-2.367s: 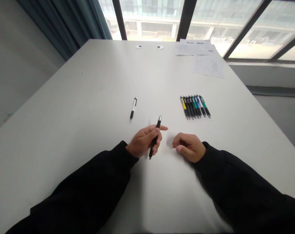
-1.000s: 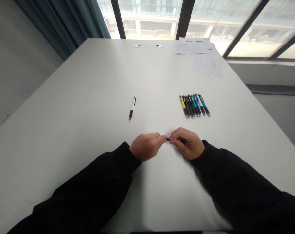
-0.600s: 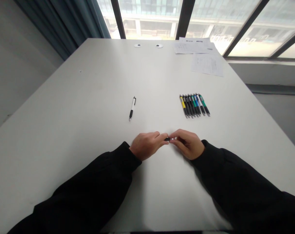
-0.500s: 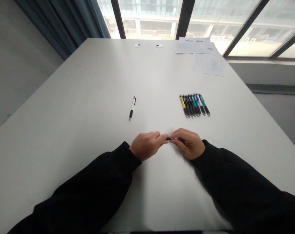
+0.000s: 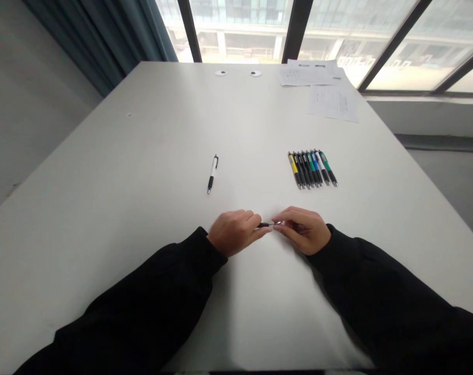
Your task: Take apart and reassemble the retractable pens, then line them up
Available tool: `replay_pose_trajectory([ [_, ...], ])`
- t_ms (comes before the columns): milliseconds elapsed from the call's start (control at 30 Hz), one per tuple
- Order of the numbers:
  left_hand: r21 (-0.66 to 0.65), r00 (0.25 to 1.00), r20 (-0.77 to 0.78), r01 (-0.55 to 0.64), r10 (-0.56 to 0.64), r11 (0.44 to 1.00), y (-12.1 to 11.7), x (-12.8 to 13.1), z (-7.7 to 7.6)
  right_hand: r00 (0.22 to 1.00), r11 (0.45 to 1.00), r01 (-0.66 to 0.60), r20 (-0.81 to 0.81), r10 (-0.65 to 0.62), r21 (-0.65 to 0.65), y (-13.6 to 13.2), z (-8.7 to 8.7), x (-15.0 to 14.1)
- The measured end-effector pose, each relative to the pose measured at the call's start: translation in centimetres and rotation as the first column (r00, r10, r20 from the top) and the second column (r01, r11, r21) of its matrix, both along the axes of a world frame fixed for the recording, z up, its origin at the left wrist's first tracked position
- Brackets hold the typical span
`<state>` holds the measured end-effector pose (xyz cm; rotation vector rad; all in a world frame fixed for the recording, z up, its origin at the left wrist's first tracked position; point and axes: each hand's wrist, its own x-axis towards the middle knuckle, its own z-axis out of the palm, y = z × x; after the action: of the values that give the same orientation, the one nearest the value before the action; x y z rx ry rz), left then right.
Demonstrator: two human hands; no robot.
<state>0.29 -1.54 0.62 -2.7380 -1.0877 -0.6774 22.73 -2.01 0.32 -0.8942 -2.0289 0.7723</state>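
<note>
My left hand (image 5: 236, 232) is closed around a pen (image 5: 263, 225); its black grip sticks out from the fingers toward the right, and the rest of it is hidden in the hand. With a pinch, my right hand (image 5: 301, 229) holds the pen's silver tip (image 5: 278, 223). A thin, light stretch shows between the black grip and the tip. Beyond my left hand lies a white pen with a black grip (image 5: 213, 174). Past my right hand, a row of pens (image 5: 312, 169) in yellow, black, green, blue and white lies side by side.
The white table (image 5: 162, 166) stretches away to the windows. Sheets of paper (image 5: 332, 101) lie at its far right corner. Two oval white pieces with dark spots (image 5: 255, 73) are near the far edge. A blue-grey curtain (image 5: 103, 36) hangs at the far left.
My left fingers have shifted slightly left along the pen, so more of its black grip shows. The silver tip between my right fingers is now more visible. The pens lying on the table have not moved.
</note>
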Motion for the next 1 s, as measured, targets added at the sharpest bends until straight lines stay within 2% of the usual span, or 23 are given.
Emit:
replay_pose_trajectory([
  [133, 0.024, 1.000, -0.006, -0.019, 0.019, 1.000, -0.1, 0.0, 0.0, 0.998, 0.999, 0.054, 0.024, -0.054, 0.002, 0.1, 0.0, 0.2],
  [333, 0.029, 1.000, -0.002, -0.021, 0.021, 0.999, 0.0, 0.1, -0.1, 0.964, 0.966, 0.228, 0.115, -0.241, 0.120, 0.6, -0.7, 0.2],
  [533, 0.037, 1.000, -0.014, -0.005, 0.006, 0.999, 0.0, 0.2, -0.2, 0.953, 0.966, 0.212, 0.188, -0.238, 0.149, 1.0, -1.1, -0.2],
  [667, 0.051, 0.999, -0.032, 0.015, -0.013, 0.999, 0.0, 0.2, -0.1, 0.949, 0.961, 0.225, 0.185, -0.254, 0.164, 0.8, -0.8, -0.2],
  [733, 0.056, 0.999, -0.045, 0.030, -0.027, 0.998, 0.0, 0.2, 0.0, 0.960, 0.958, 0.203, 0.152, -0.236, 0.204, 0.5, -0.3, -0.2],
  [833, 0.062, 0.997, -0.048, 0.061, -0.058, 0.996, 0.0, 0.3, 0.0, 0.985, 0.966, 0.067, 0.140, -0.104, 0.250, -0.1, 0.2, -0.1],
  [900, 0.057, 0.995, -0.049, 0.084, -0.082, 0.995, 0.0, 0.3, 0.1, 0.988, 0.966, -0.017, 0.153, -0.023, 0.256, -0.2, 0.3, -0.2],
  [1000, 0.052, 0.993, -0.050, 0.111, -0.108, 0.992, 0.0, 0.3, 0.2, 0.988, 0.964, -0.059, 0.151, 0.020, 0.258, -0.2, 0.0, -0.3],
])
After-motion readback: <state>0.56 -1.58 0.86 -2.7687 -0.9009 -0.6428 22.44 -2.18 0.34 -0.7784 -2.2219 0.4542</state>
